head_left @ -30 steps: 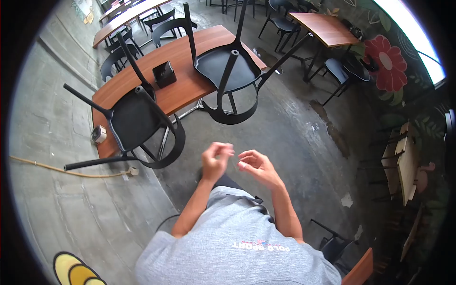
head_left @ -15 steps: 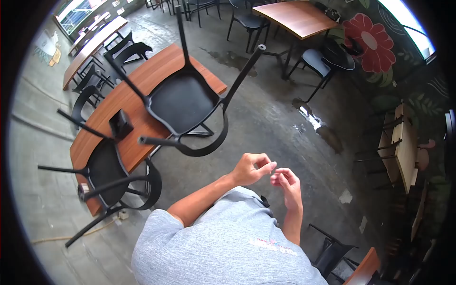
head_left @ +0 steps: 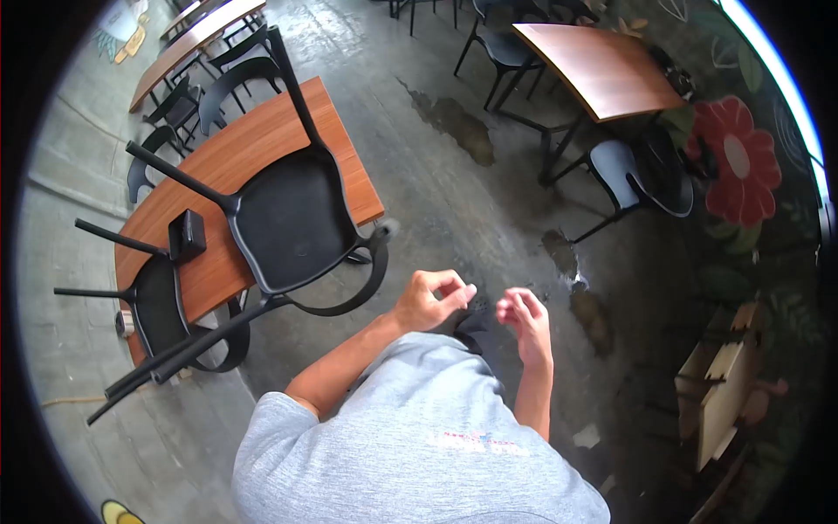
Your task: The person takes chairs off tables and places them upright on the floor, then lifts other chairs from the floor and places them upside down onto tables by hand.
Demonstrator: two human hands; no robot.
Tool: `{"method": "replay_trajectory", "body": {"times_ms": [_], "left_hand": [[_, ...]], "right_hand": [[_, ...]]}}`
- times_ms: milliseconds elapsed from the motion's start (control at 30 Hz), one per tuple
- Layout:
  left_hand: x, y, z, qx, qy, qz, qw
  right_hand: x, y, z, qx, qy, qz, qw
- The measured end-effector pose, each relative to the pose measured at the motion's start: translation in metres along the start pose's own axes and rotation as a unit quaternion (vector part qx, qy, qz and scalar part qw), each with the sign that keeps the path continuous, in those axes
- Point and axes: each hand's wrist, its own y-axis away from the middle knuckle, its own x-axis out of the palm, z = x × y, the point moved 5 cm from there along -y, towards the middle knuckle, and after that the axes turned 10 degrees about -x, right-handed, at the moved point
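- Left hand [head_left: 431,299] and right hand [head_left: 527,323] have just parted, twelve o'clock!
- Fingers curled narrow; can't tell if holding anything.
- Upturned chair [head_left: 292,218] on table [head_left: 253,140], ten o'clock.

Café-like dining room, with wooden tables [head_left: 602,70] and black chairs [head_left: 292,218].

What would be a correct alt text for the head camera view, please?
A person's left hand and right hand, half-curled and apart, hold nothing visible in front of a grey shirt. At left, two black chairs rest legs-up on a wooden table beside a black box; at right stands another wooden table.
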Motion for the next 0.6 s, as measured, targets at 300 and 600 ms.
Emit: {"method": "replay_trajectory", "body": {"times_ms": [300, 600], "left_hand": [[0.016, -0.111, -0.042, -0.030, 0.074, -0.191, 0.978], [-0.075, -0.239, -0.020, -0.057, 0.019, -0.362, 0.930]], "right_hand": [[0.039, -0.196, 0.116, -0.022, 0.056, 0.366, 0.929], [0.128, -0.335, 0.107, -0.006, 0.035, 0.481, 0.876]]}}
